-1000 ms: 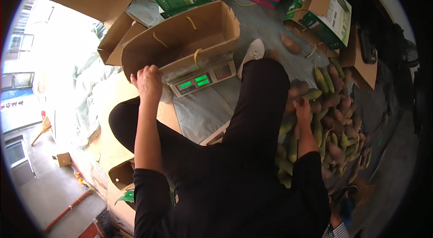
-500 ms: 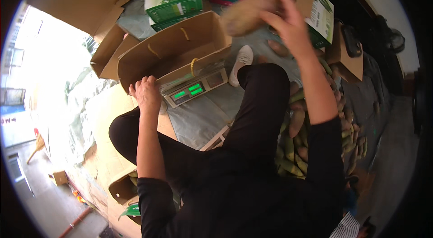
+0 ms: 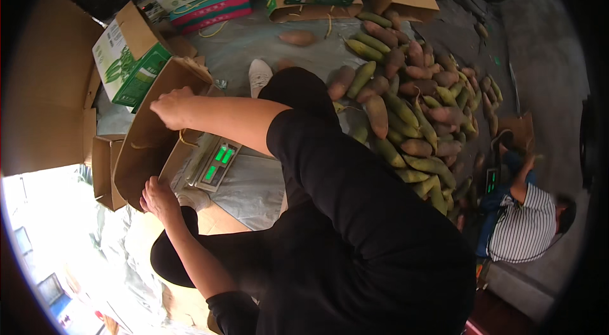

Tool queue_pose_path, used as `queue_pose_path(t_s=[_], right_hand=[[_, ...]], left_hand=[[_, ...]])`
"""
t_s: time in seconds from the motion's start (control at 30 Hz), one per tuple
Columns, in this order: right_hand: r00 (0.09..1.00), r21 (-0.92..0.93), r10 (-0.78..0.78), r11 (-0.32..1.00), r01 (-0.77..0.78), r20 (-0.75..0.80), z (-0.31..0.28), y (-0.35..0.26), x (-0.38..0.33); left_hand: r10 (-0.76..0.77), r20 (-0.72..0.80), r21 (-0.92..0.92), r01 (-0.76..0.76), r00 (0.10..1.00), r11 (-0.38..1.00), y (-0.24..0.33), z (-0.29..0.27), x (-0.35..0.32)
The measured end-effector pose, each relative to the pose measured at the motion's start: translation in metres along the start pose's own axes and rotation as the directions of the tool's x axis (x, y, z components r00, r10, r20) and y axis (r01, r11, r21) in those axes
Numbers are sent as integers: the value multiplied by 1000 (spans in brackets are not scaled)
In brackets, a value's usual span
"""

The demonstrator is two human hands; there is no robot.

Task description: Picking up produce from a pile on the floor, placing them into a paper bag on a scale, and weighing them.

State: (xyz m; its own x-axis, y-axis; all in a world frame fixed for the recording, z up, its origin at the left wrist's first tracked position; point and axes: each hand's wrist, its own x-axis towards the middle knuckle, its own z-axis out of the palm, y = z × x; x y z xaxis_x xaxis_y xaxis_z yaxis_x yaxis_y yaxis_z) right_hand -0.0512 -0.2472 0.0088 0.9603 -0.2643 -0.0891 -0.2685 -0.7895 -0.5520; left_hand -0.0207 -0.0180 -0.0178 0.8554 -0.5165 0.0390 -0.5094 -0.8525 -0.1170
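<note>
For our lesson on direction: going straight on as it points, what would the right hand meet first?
Probably the far wall of the open carton; whether the right hand touches it is unclear.

worn on the head of the seated person (image 3: 365, 265), the camera, as i see it, looks steeply down from close above both hands (image 3: 174, 108) and the carton (image 3: 141, 127), which sit left of its centre. the wide lens bends edges toward its rim and catches a co-worker (image 3: 523, 228) farther off, at right.
</note>
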Motion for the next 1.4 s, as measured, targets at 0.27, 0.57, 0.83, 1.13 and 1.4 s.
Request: queue_pose_path(t_s=[0.27,0.57,0.83,1.13,1.4], right_hand=[[957,491,-193,826,278,-217,-110,52,-90],[710,78,508,835,-544,-488,-18,370,-371],[149,267,989,143,-953,2,103,369,-480],[17,224,999,26,-974,-42,89,332,-414],[-96,401,990,-47,-915,-101,88,329,-401]], left_hand=[[3,-5,-13,-3,1000,1000,-4,8,3],[105,-82,-71,-111,991,991,9,23,10],[58,-68,-37,-61,996,997,-14,17,6],[58,28,-86,-55,998,995,-17,11,5],[95,-43,-101,-99,995,990,-16,29,10]])
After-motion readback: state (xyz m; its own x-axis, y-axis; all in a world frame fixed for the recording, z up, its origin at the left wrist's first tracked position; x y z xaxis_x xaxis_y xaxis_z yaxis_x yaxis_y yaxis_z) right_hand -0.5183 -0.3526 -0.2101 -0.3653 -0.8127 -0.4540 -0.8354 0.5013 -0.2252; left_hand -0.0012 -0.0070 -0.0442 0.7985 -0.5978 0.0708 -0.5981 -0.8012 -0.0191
